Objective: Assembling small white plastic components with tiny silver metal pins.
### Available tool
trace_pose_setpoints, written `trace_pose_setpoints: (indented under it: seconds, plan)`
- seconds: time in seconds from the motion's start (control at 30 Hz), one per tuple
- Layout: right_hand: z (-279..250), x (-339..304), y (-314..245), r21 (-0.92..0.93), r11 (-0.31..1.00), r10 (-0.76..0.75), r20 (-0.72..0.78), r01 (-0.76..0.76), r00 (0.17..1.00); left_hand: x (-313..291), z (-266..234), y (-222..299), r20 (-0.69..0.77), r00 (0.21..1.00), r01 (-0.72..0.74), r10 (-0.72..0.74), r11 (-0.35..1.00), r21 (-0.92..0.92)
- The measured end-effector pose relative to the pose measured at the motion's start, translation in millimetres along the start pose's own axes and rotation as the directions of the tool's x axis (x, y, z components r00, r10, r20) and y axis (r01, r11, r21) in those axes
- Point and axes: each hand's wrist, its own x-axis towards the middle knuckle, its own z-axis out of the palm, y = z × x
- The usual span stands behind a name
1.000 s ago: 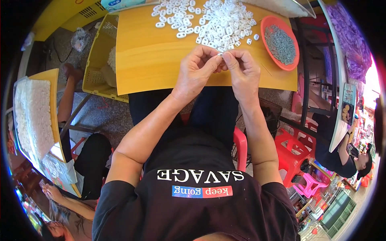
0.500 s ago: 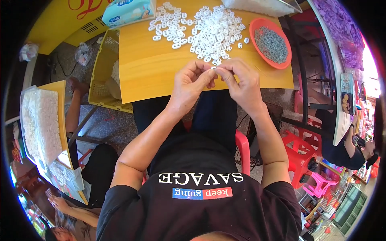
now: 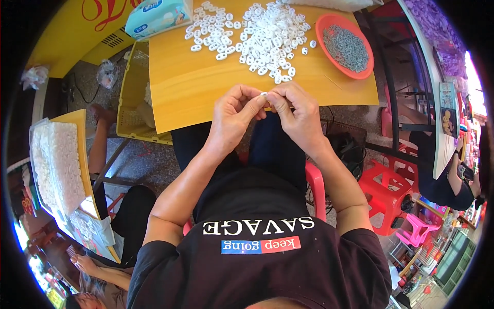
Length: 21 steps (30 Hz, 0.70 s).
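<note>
My left hand (image 3: pixel 230 117) is closed in a pinch on a small white plastic piece (image 3: pixel 264 93) just over the table's near edge. Thumb and forefinger of my right hand (image 3: pixel 297 114) press together against the right side of that piece; whatever lies between them is too small to make out. Beyond my hands is a heap of white oval two-holed plastic pieces (image 3: pixel 270 38), with a looser spread of the same pieces (image 3: pixel 211 33) to its left. Small grey metal screws or pins (image 3: pixel 346 49) fill an orange-red plastic bowl (image 3: pixel 325 21) at the right.
The yellow wooden tabletop (image 3: pixel 180 98) carries a tissue pack (image 3: pixel 159 18) at far left. A yellow crate (image 3: pixel 135 131) stands below its left side. Red plastic stools (image 3: pixel 383 193) are at right. Another person's hand (image 3: pixel 85 263) shows at lower left, near a bagged white stack (image 3: pixel 59 159).
Both hands have shifted slightly left and toward me, still pinched together at the small white piece. The table's contents appear a little higher in view.
</note>
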Motion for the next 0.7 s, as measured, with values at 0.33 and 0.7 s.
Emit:
trace_pose_setpoints:
  seconds: [0.33,0.7]
  plan:
    - [-39,19,25,-0.429,0.903,-0.034,-0.026,0.019,0.999,-5,-7,-2,-0.009,0.999,0.031,-0.032,0.999,-0.020]
    - [-20,17,29,-0.588,0.798,-0.141,0.032,0.133,0.989,-6,-9,-4,-0.048,0.999,0.015,-0.017,0.999,-0.042]
